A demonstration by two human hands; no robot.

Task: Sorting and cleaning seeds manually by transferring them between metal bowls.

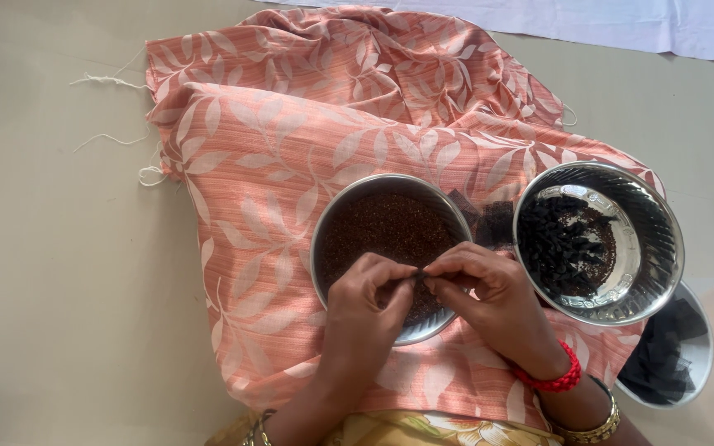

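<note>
I see my left hand (371, 291) and right hand (479, 285) pinched together on a small dark pod (417, 276) directly above the seed bowl (324, 231), frame centre.

No packages, labels, signs or screens in view.
</note>
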